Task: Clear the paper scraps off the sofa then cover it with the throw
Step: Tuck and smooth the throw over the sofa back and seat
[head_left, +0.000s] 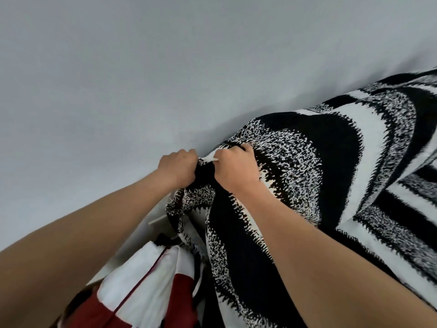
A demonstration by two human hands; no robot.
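Head view: both bare forearms reach forward and up from the bottom edge, meeting at the frame's middle.
Left hand (178, 168): fingers curled tight into a fist round a bunched corner of the throw (307, 150); the knuckles face the wall (165, 67) and the fingertips are hidden in the cloth.
Right hand (233, 170): fingers also curled, gripping the same gathered edge just beside the left hand, with a white fold of fabric showing between the two fists.
Throw: black, white and speckled bands in wavy stripes; it spreads from the hands across the right half of the frame, draped over a rounded bulk and running up against the wall. What lies under it is hidden.
Throw's loose end: a speckled, fringed part hangs down below the hands, between the two forearms.
Wall: plain pale grey, filling the upper and left parts of the frame.
Red-and-white fabric (146, 280): sits low at the left, under the left forearm, touching the hanging end of the throw; what it belongs to cannot be told.
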